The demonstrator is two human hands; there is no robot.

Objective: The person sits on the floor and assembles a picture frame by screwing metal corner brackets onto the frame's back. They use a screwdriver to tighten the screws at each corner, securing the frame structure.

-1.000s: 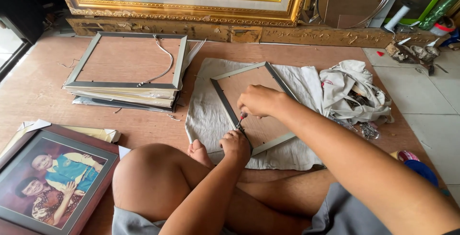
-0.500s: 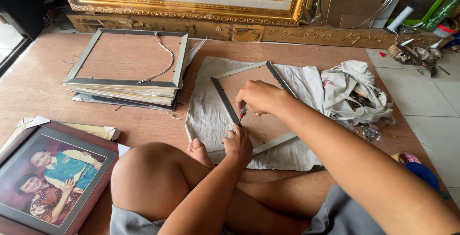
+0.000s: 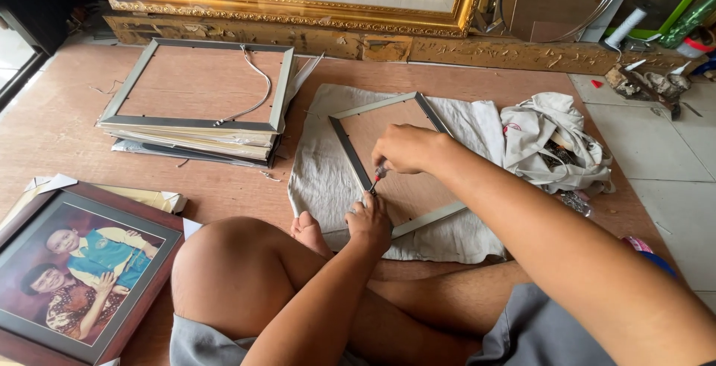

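R hand (image 3: pixel 406 148) grips a small screwdriver (image 3: pixel 377 179), tip down on the near corner of a thin grey frame (image 3: pixel 350 149). L hand (image 3: pixel 368 220) closed on that corner. Frame lies flat on a grey cloth (image 3: pixel 317 179) on the wood floor (image 3: pixel 60 120), w/ a stack of frames (image 3: pixel 198 123) just left

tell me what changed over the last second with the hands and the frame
Almost nothing. The right hand keeps its small red-handled tool at the grey frame near corner, the left hand still steadies that corner. Frame, cloth and frame stack stayed put.
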